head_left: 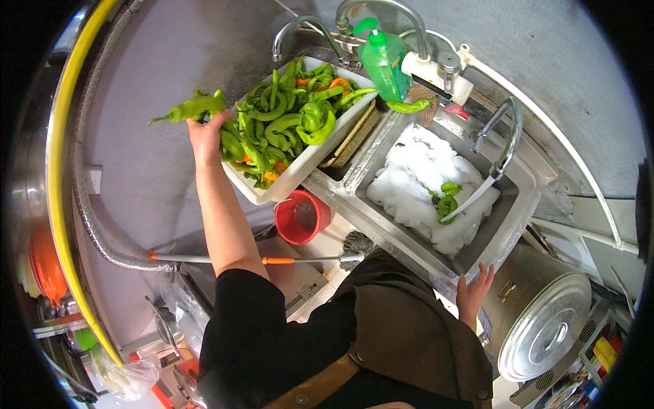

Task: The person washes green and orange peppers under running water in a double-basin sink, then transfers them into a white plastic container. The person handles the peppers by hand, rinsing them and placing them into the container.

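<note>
My left hand (206,138) is closed on a green pepper (194,108), with perhaps more than one in the grip, beyond the left edge of a white plastic bin (323,154). Long green peppers (278,128), a few orange ones among them, are heaped inside that bin. On my right, white foam (415,163) fills much of a steel sink (521,228), and several green peppers (447,206) show in it. Water runs from a curved tap (509,140) into the foam. At the sink's near rim is my right hand (471,298), fingers spread, holding nothing.
Behind the sink stand a green pump bottle (385,67) and a loose green pepper (409,106). A red bucket (300,217) sits below the bin, near a mop (355,249). To the right is a large lidded metal pot (545,327).
</note>
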